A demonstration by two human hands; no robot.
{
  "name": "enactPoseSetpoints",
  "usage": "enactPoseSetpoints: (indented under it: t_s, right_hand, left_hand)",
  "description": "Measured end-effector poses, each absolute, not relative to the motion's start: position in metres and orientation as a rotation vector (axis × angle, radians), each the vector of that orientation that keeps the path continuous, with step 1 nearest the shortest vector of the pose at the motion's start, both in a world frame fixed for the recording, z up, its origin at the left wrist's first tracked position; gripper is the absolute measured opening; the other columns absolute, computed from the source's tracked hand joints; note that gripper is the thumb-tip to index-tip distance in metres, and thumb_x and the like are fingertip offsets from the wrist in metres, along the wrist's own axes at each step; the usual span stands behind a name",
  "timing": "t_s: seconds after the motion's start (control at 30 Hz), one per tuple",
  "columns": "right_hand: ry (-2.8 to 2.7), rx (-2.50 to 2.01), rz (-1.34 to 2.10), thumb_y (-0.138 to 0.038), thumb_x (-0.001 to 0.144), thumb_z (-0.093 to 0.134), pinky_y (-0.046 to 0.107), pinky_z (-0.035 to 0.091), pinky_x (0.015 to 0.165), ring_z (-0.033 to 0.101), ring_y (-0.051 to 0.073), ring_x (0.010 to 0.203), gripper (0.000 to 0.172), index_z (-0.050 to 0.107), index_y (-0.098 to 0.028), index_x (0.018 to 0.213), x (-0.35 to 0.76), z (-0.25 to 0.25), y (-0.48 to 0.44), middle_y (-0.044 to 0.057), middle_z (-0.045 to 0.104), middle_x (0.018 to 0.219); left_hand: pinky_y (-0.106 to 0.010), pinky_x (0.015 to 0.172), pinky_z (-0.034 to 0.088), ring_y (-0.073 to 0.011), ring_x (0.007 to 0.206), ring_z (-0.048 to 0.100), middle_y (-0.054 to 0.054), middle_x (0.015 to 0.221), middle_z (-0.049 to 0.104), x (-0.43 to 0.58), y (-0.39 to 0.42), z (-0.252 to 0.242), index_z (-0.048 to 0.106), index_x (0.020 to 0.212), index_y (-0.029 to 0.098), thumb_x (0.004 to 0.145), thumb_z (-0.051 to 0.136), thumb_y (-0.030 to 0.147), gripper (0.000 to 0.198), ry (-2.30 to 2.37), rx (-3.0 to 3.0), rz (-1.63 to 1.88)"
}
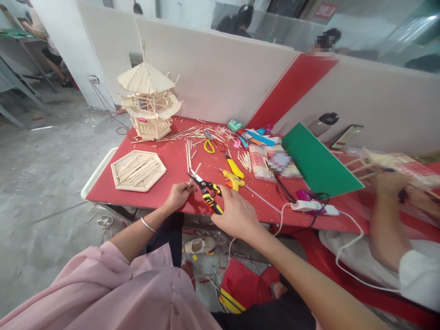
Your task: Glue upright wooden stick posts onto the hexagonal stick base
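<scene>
My left hand [179,196] pinches a short thin wooden stick [195,173] upright near the table's front edge. Wrapped round the yellow-and-black handles of a pair of pruning shears [207,195] is my right hand [237,211]. The shears' dark blades point left and lie right at the stick; whether they touch it I cannot tell. Left of my hands, a flat hexagonal stick frame [138,170] lies with loose sticks across it. Behind it stands a small pagoda model [147,96] built of the same pale sticks.
On the red table [172,160] lie yellow-handled scissors [209,142], a yellow utility knife [235,167], a yellow glue gun [233,181] and scattered sticks. A green board [319,160] leans at the right, by a white power strip [314,207]. Another person's arm [390,220] works beyond it.
</scene>
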State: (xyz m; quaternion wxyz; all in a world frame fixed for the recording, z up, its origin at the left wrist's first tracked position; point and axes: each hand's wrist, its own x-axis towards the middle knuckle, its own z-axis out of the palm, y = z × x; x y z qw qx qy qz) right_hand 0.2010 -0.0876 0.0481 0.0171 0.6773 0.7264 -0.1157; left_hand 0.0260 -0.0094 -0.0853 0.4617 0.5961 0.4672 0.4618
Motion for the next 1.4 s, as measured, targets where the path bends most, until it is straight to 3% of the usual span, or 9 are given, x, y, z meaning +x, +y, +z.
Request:
enactPoseSetpoints:
  t_s: [0.53,0.7,0.9,1.2,1.4]
  right_hand:
    - [2.226,2.143,-0.447,-0.033,0.073,0.058,0.041,0.043,0.092,0.057,0.034,0.115,0.079,0.035,-0.011,0.146,0.199,0.047,-0.087,0.020,0.059,0.122]
    - [2.221,2.148,-0.450,-0.034,0.074,0.057,0.043,0.042,0.094,0.054,0.036,0.120,0.081,0.033,-0.011,0.148,0.201,0.047,-0.089,0.021,0.056,0.128]
    - [2.222,2.160,-0.415,-0.035,0.074,0.057,0.044,0.042,0.096,0.052,0.036,0.124,0.083,0.031,-0.013,0.149,0.204,0.046,-0.087,0.021,0.053,0.134]
    - [2.183,2.155,-0.363,-0.036,0.075,0.057,0.043,0.043,0.091,0.056,0.038,0.119,0.083,0.031,-0.012,0.149,0.198,0.047,-0.084,0.022,0.055,0.131]
    - [2.201,2.123,-0.337,-0.031,0.074,0.057,0.038,0.045,0.082,0.063,0.034,0.106,0.067,0.042,-0.011,0.137,0.196,0.047,-0.084,0.020,0.063,0.117]
  left_hand:
    - [-0.024,0.062,0.051,-0.0158,0.064,0.068,-0.004,0.071,0.074,0.042,-0.021,-0.079,0.068,0.069,0.016,0.084,0.058,0.018,0.018,1.367,1.376,1.264]
    - [-0.026,0.064,0.053,-0.0173,0.068,0.070,-0.005,0.078,0.076,0.045,-0.022,-0.082,0.066,0.064,0.016,0.085,0.059,0.018,0.022,1.385,1.353,1.291]
    - [-0.026,0.063,0.053,-0.0171,0.067,0.070,-0.005,0.074,0.075,0.046,-0.021,-0.090,0.068,0.072,0.017,0.087,0.058,0.020,0.019,1.353,1.353,1.328]
    - [-0.022,0.063,0.051,-0.0145,0.065,0.069,-0.004,0.072,0.075,0.048,-0.022,-0.092,0.064,0.064,0.016,0.087,0.058,0.015,0.024,1.373,1.453,1.371]
    - [-0.021,0.061,0.051,-0.0140,0.063,0.069,-0.004,0.070,0.075,0.048,-0.022,-0.090,0.064,0.061,0.016,0.085,0.059,0.015,0.025,1.386,1.453,1.381]
